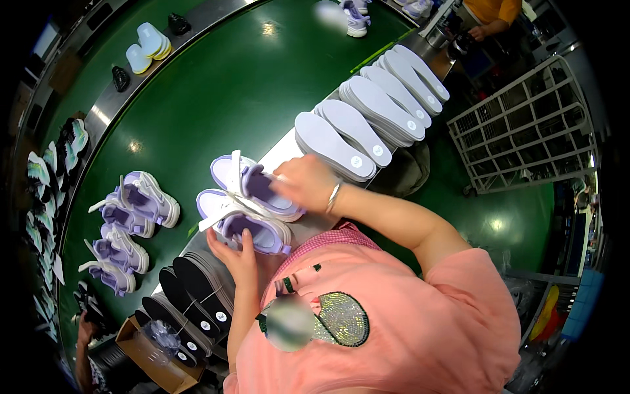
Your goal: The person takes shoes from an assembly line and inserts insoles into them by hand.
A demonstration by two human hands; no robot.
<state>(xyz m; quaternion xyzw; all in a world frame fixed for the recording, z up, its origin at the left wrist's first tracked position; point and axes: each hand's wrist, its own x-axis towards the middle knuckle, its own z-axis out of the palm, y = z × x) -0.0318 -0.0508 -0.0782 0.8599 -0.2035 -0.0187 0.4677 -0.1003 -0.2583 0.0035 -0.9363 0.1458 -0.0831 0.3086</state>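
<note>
Two white and lavender sneakers lie side by side in front of me, openings up. My left hand (235,259) grips the side of the near sneaker (252,233), thumb at its collar and fingers along its outer side. At the far sneaker (230,172), my right hand (307,184) reaches over the opening; its fingers are smeared and partly hidden at the collar. A bracelet (334,197) circles my right wrist. White straps or tongues stick up from both sneakers. Whether an insole lies inside either one, I cannot tell.
Stacks of light grey insoles (335,144) line the ledge to my right. Black insoles (190,289) and a cardboard box (154,358) are at lower left. More lavender sneakers (141,203) stand on the green surface (216,85). A wire rack cart (525,125) stands at right; another person's hand (482,31) shows far right.
</note>
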